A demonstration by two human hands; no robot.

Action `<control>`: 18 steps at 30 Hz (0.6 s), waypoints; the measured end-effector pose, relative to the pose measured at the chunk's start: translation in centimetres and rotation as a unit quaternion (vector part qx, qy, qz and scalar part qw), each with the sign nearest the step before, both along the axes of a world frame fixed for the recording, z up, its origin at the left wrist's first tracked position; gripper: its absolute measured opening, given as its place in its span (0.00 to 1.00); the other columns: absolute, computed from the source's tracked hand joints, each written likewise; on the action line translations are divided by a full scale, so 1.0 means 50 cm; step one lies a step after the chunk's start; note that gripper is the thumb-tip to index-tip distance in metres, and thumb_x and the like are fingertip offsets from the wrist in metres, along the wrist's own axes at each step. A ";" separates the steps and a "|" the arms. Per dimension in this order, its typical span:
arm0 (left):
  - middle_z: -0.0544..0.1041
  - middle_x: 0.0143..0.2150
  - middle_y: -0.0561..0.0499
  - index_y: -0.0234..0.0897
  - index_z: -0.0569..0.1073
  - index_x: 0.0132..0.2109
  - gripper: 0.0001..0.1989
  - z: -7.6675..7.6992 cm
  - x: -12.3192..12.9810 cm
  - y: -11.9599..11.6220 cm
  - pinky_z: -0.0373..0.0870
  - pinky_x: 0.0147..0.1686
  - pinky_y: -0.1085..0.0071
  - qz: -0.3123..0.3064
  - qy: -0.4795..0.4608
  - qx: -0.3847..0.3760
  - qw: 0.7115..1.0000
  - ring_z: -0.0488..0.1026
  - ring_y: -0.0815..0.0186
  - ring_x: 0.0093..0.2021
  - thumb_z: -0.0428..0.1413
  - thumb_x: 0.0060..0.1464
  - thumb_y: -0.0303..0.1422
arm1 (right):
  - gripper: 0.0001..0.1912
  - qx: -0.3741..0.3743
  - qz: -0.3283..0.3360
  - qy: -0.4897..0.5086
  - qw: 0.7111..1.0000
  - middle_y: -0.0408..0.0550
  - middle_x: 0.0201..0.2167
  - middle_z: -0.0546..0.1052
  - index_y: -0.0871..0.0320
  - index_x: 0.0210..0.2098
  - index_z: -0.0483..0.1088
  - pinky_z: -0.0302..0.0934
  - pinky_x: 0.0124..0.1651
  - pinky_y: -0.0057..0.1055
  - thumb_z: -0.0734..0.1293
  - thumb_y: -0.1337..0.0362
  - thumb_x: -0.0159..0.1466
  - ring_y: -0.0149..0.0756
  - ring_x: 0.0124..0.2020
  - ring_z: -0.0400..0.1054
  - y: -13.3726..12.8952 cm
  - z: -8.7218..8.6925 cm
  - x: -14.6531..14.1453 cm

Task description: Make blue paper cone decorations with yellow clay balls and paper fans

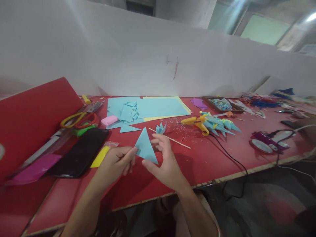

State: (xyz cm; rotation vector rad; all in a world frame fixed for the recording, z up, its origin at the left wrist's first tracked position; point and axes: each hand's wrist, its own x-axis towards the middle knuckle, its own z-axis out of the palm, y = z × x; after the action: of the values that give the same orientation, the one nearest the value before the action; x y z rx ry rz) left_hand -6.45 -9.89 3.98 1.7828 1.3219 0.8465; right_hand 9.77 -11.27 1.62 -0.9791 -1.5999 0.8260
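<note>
A light blue folded paper triangle is held above the red table, its point upward. My left hand pinches its left corner between thumb and fingers. My right hand is open around the triangle's right side, fingers curved and apart; the thumb tip is at the lower edge, and I cannot tell whether it presses on the paper. Just beyond the right fingertips stands a small spiky folded blue paper piece, next to a thin wooden stick. Another blue paper triangle lies behind the held one.
A yellow glue gun lies to the right, its cord hanging over the table edge, by a cluster of blue paper cones. Blue sheets lie at the back. Left are scissors, a black phone and yellow sticky notes.
</note>
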 end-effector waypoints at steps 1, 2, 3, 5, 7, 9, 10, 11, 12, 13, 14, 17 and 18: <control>0.62 0.07 0.57 0.38 0.62 0.15 0.21 -0.001 -0.003 0.000 0.55 0.13 0.77 -0.001 -0.005 -0.007 1.000 0.58 0.73 0.09 0.45 0.51 0.42 | 0.29 0.011 0.027 -0.014 0.999 0.49 0.47 0.66 0.52 0.52 0.56 0.58 0.50 0.33 0.69 0.63 0.53 0.36 0.47 0.63 -0.001 0.002 0.001; 0.62 0.07 0.57 0.38 0.62 0.14 0.21 -0.002 -0.006 0.000 0.54 0.13 0.77 -0.002 -0.006 -0.012 1.000 0.57 0.74 0.08 0.45 0.51 0.42 | 0.29 0.017 0.054 -0.032 0.998 0.49 0.48 0.66 0.52 0.52 0.58 0.58 0.51 0.34 0.69 0.63 0.53 0.36 0.49 0.62 -0.001 0.004 0.003; 0.61 0.07 0.56 0.38 0.62 0.14 0.21 -0.004 -0.009 0.000 0.54 0.13 0.77 -0.003 -0.006 -0.013 1.000 0.57 0.74 0.08 0.45 0.50 0.42 | 0.26 0.021 0.075 -0.048 0.996 0.48 0.47 0.66 0.52 0.50 0.61 0.58 0.51 0.35 0.69 0.64 0.53 0.36 0.49 0.62 -0.001 0.006 0.005; 0.62 0.07 0.56 0.38 0.62 0.13 0.22 -0.008 -0.014 0.001 0.56 0.15 0.76 -0.007 -0.007 -0.003 1.000 0.58 0.73 0.10 0.46 0.50 0.41 | 0.18 0.028 0.088 -0.059 0.994 0.47 0.42 0.68 0.53 0.45 0.65 0.58 0.50 0.34 0.67 0.67 0.54 0.35 0.46 0.63 0.001 0.009 0.009; 0.63 0.08 0.55 0.38 0.63 0.13 0.22 -0.010 -0.015 0.001 0.59 0.17 0.76 -0.015 -0.016 0.009 1.000 0.60 0.73 0.12 0.46 0.50 0.41 | 0.13 0.038 0.080 -0.040 0.995 0.46 0.39 0.69 0.54 0.41 0.67 0.59 0.48 0.34 0.65 0.69 0.56 0.34 0.43 0.64 0.003 0.012 0.012; 0.65 0.10 0.55 0.38 0.63 0.14 0.21 -0.009 -0.013 0.002 0.61 0.20 0.75 -0.019 -0.029 0.025 0.999 0.62 0.72 0.15 0.46 0.51 0.40 | 0.09 0.044 0.070 -0.015 0.996 0.45 0.37 0.71 0.54 0.39 0.68 0.60 0.46 0.33 0.63 0.67 0.58 0.34 0.41 0.65 0.005 0.013 0.013; 0.66 0.12 0.55 0.38 0.63 0.15 0.20 -0.008 -0.011 0.003 0.62 0.22 0.75 -0.018 -0.031 0.034 0.999 0.63 0.71 0.16 0.45 0.51 0.39 | 0.07 0.044 0.065 -0.007 0.997 0.45 0.35 0.72 0.54 0.37 0.69 0.60 0.45 0.33 0.63 0.66 0.59 0.34 0.40 0.66 0.005 0.012 0.013; 0.66 0.14 0.55 0.38 0.63 0.16 0.19 -0.007 -0.008 0.003 0.62 0.22 0.76 -0.016 -0.030 0.044 0.998 0.63 0.71 0.18 0.45 0.52 0.39 | 0.06 0.042 0.056 -0.001 0.998 0.45 0.34 0.72 0.54 0.36 0.70 0.60 0.44 0.33 0.62 0.65 0.60 0.34 0.39 0.66 0.006 0.012 0.012; 0.67 0.16 0.55 0.38 0.63 0.17 0.18 -0.005 -0.005 0.003 0.62 0.23 0.76 -0.014 -0.026 0.054 0.998 0.63 0.71 0.19 0.45 0.52 0.38 | 0.05 0.039 0.043 0.006 0.998 0.45 0.32 0.72 0.54 0.34 0.70 0.60 0.43 0.32 0.62 0.65 0.60 0.33 0.38 0.66 0.007 0.011 0.010; 0.66 0.17 0.55 0.38 0.62 0.18 0.18 -0.005 -0.002 0.003 0.61 0.23 0.76 -0.015 -0.018 0.060 0.998 0.63 0.71 0.20 0.45 0.52 0.38 | 0.05 0.033 0.027 0.016 0.999 0.44 0.31 0.72 0.55 0.32 0.70 0.60 0.42 0.31 0.62 0.64 0.60 0.33 0.37 0.66 0.008 0.009 0.008; 0.66 0.17 0.56 0.38 0.62 0.19 0.17 -0.004 0.001 0.002 0.61 0.23 0.76 -0.020 -0.008 0.062 0.998 0.63 0.71 0.20 0.44 0.53 0.38 | 0.05 0.024 0.014 0.028 0.999 0.44 0.30 0.71 0.56 0.30 0.70 0.59 0.41 0.30 0.62 0.64 0.60 0.33 0.36 0.66 0.009 0.007 0.006; 0.66 0.18 0.56 0.38 0.63 0.20 0.17 -0.006 0.010 -0.001 0.60 0.23 0.76 -0.052 0.033 0.059 0.996 0.64 0.71 0.21 0.42 0.54 0.37 | 0.06 -0.032 -0.008 0.063 0.997 0.43 0.27 0.70 0.57 0.25 0.67 0.59 0.38 0.28 0.64 0.63 0.58 0.31 0.32 0.64 0.012 0.002 0.001; 0.66 0.18 0.56 0.37 0.63 0.20 0.17 -0.007 0.012 -0.002 0.60 0.24 0.76 -0.057 0.045 0.057 0.996 0.64 0.71 0.21 0.42 0.54 0.36 | 0.07 -0.056 -0.011 0.070 0.996 0.42 0.26 0.69 0.57 0.25 0.66 0.59 0.36 0.28 0.64 0.62 0.57 0.30 0.31 0.64 0.012 0.000 -0.001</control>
State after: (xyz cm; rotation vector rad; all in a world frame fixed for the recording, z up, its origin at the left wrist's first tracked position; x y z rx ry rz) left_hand -5.83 -9.98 3.61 1.9865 1.2373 0.7998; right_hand 9.73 -10.65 1.62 -0.9938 -1.4325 0.9565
